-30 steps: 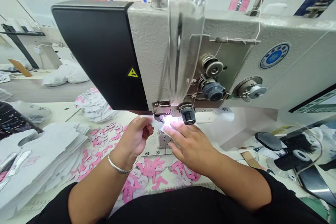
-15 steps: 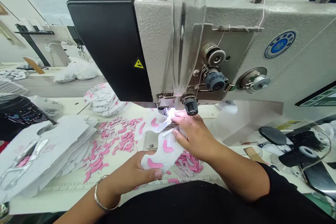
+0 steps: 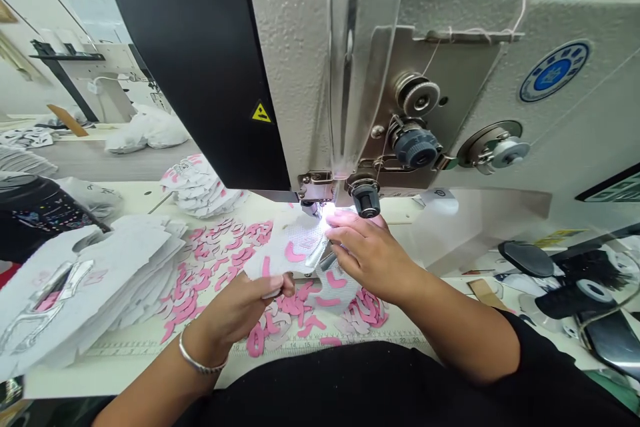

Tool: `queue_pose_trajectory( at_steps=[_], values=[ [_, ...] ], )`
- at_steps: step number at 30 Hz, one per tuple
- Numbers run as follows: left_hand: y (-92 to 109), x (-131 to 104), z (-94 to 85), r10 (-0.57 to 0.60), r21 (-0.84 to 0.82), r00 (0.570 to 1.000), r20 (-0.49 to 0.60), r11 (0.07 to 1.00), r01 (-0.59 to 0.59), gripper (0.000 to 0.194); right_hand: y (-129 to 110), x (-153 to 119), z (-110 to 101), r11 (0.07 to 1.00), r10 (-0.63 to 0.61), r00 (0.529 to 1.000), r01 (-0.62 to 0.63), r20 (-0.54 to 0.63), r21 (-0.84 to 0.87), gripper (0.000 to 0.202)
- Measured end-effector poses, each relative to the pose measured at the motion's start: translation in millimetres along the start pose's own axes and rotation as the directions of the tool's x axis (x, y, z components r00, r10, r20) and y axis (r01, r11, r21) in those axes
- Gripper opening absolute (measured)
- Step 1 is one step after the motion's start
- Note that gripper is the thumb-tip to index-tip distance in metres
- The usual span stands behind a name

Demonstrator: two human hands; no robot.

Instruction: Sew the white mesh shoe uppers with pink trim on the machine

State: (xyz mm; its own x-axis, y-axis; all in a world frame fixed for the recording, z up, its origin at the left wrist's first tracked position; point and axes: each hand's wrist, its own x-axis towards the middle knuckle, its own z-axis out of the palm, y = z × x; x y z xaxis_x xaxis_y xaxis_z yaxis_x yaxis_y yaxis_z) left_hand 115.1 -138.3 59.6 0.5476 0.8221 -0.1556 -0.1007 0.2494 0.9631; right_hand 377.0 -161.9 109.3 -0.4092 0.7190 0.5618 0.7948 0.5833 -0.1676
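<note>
A white textured fabric piece (image 3: 309, 235) with curved pink patches and a silvery strip lies under the needle area of a sewing machine (image 3: 293, 73), lit by a bright lamp. My left hand (image 3: 245, 300) pinches its near left edge between thumb and fingers. Close to the presser foot (image 3: 311, 209), my right hand (image 3: 367, 253) grips the fabric at the silvery strip, fingers bent together. Below the right fingers hangs another part of white fabric (image 3: 337, 287) with pink patches; whether it joins the first is hidden. Loose pink curved pieces (image 3: 300, 303) lie beneath the hands.
At left stands a stack of white cut panels (image 3: 135, 267), with scattered pink pieces (image 3: 215, 267) beside it. A pile of patched white pieces (image 3: 200, 187) sits behind. A ruler strip (image 3: 400, 343) runs along the front edge. Black thread spools (image 3: 570, 299) stand at right.
My left hand has let go of the near patched part and moved left and up to pinch the left part of the fabric. My right hand stays by the needle. The view has shifted slightly.
</note>
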Motion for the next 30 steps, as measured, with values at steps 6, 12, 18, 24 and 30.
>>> queue_pose_trajectory(
  at_steps=[6,12,18,24,30],
  values=[
    [6.6,-12.0,-8.1,-0.151,0.357,0.951,0.269,0.933,0.047,0.03,-0.6,-0.3,2.6,0.999,0.044,0.999,-0.044,0.0,0.007,0.022],
    [31.5,-14.7,-53.2,0.149,0.672,0.966,-0.211,0.74,0.033,0.01,5.9,-2.8,10.9,0.999,-0.025,0.996,0.023,-0.084,-0.031,0.028],
    [36.1,-43.8,-119.7,0.265,0.786,0.763,-0.589,0.407,0.465,0.007,8.0,-4.7,15.4,0.997,-0.046,0.992,0.039,-0.121,-0.063,0.027],
    [3.1,-47.0,-127.9,0.207,0.818,0.807,-0.553,0.315,0.48,0.003,8.4,-5.6,18.2,0.997,-0.051,0.989,0.042,-0.142,-0.064,0.029],
    [-8.1,-37.5,-124.4,0.278,0.847,0.803,-0.527,0.258,0.466,0.013,10.0,-5.1,19.7,0.997,-0.063,0.986,0.056,-0.151,-0.056,0.029]
  ],
)
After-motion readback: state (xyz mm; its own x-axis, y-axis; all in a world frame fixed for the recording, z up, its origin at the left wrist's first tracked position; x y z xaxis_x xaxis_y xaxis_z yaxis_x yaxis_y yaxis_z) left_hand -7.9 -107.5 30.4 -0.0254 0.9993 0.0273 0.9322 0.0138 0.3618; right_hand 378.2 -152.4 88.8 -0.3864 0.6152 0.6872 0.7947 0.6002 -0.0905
